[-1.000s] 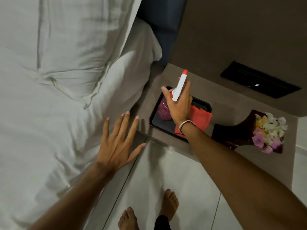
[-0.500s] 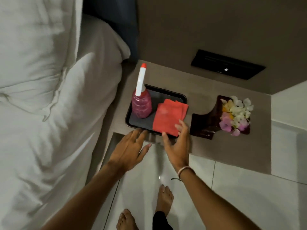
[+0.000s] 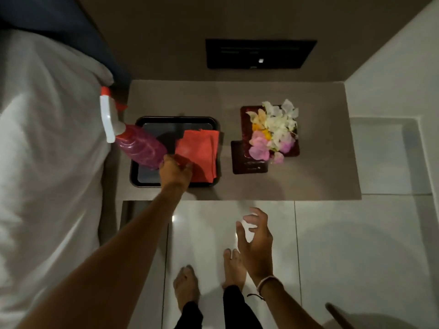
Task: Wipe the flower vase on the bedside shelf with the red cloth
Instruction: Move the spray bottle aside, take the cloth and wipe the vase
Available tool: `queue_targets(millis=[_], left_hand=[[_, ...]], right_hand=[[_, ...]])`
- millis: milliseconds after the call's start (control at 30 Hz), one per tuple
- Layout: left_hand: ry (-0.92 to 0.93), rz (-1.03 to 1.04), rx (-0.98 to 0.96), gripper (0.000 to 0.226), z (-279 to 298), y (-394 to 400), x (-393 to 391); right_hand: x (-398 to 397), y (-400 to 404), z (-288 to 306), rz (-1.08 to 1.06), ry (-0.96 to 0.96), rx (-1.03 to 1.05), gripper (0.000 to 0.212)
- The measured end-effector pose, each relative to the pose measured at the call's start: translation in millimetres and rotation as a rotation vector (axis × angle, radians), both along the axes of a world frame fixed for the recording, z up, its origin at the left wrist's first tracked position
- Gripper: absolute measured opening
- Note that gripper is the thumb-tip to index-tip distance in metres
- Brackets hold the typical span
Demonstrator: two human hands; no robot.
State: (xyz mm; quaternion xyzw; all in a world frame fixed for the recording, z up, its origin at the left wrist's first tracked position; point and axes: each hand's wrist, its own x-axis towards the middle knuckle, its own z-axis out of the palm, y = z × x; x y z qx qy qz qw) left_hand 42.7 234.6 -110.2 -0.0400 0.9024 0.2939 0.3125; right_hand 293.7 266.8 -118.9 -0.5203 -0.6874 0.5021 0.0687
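The folded red cloth (image 3: 202,153) lies in the right half of a black tray (image 3: 177,119) on the brown bedside shelf (image 3: 316,172). My left hand (image 3: 175,173) reaches over the tray's near edge, its fingers closed on the cloth's near left corner. To the right of the tray stands the dark red-brown flower vase (image 3: 248,161), holding white, yellow and pink flowers (image 3: 273,131). My right hand (image 3: 257,236) hovers over the floor in front of the shelf, fingers spread and holding nothing.
A pink spray bottle (image 3: 140,148) with a white and red nozzle stands in the tray's left half, close to my left hand. The white bed (image 3: 47,162) borders the shelf on the left. A black wall panel (image 3: 260,53) sits above. My bare feet (image 3: 209,276) stand on white tiles.
My left hand moved forward onto the tray and closed on the cloth's corner. My right hand drew back from the cloth to above the floor. The view turned more squarely onto the shelf.
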Motion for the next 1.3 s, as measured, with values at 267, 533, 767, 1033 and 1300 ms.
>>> queue_targets(millis=[267, 533, 767, 1033, 1300], left_hand=[[-0.227, 0.328, 0.316, 0.062, 16.2, -1.9, -6.0], [-0.776, -0.293, 0.518, 0.037, 76.3, -71.7, 26.7], [-0.533, -0.886, 0.156, 0.052, 88.0, -61.4, 57.1], [0.291, -1.042, 0.052, 0.060, 125.6, -25.7, 77.2], [0.887, -1.265, 0.080, 0.095, 147.9, 64.7, 62.1]], right_hand=[[14.7, -6.7, 15.4, -0.183, 0.109, -0.115, 0.025], [-14.0, -32.6, 16.4, -0.584, 0.621, -1.342, 0.085], [12.9, -64.2, 2.3, -0.464, 1.003, -1.458, 0.075], [39.5, -46.6, 2.7, -0.687, 0.805, -1.056, 0.053], [45.5, -31.8, 2.7, -0.761, 0.710, -0.850, 0.057]])
